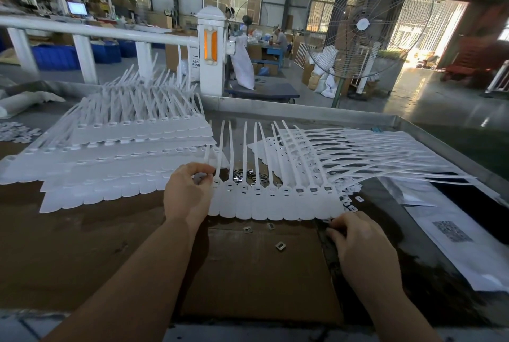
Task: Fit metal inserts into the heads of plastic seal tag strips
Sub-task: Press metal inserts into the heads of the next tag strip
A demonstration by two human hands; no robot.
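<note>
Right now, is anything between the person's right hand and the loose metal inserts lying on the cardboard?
Nothing visible. The right hand sits at the strip's right end, and the nearest loose metal inserts lie to its left on bare cardboard, with open surface between them.

White seal tag strips (pixel 271 204), silver metal inserts (pixel 280 245), brown cardboard (pixel 248 272), blue crates (pixel 55 56)

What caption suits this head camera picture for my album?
Left hand pinches a connected row of white seal tags; right hand reaches among loose metal inserts.
</note>
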